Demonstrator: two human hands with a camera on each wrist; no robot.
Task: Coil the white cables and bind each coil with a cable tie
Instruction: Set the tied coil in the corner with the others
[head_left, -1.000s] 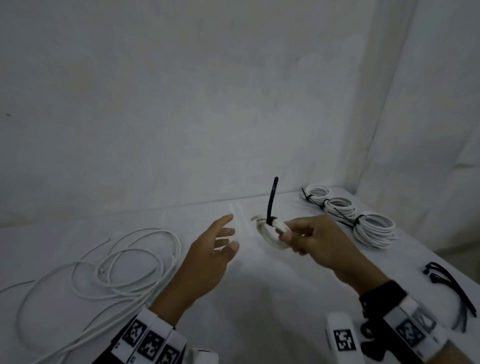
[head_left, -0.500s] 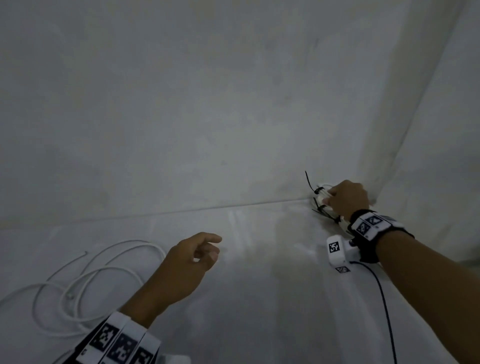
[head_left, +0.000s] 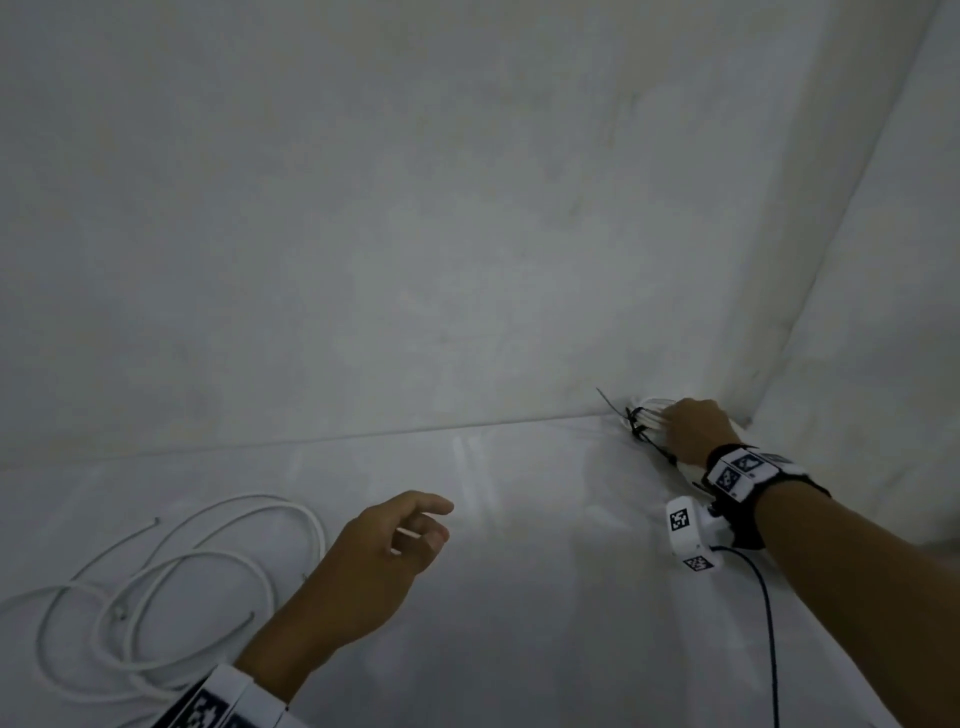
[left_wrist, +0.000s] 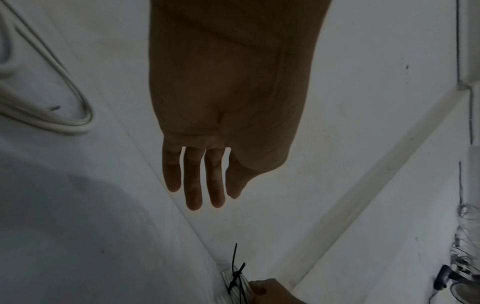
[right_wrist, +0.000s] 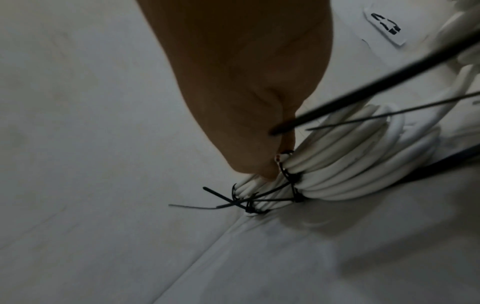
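Note:
My right hand (head_left: 670, 422) reaches into the far right corner of the table and grips a bound white coil (head_left: 649, 408) against the other bound coils there. In the right wrist view its fingertips (right_wrist: 259, 170) pinch the coil (right_wrist: 337, 164) beside the black cable ties (right_wrist: 293, 185), and one tie tail (right_wrist: 363, 90) sticks out past the hand. My left hand (head_left: 426, 525) hovers over the middle of the table, fingers relaxed and holding nothing; the left wrist view shows its fingers (left_wrist: 193, 185) straight. A loose white cable (head_left: 156, 571) lies uncoiled at the near left.
The white-covered table (head_left: 519, 597) meets the back wall, and a side wall closes the right corner. A black cord (head_left: 763, 597) runs from the camera unit (head_left: 688, 532) on my right wrist across the table's right side.
My right hand carried the tied coil from the middle of the table to the far right corner, onto the other coils. The left hand stayed near the middle and relaxed its fingers.

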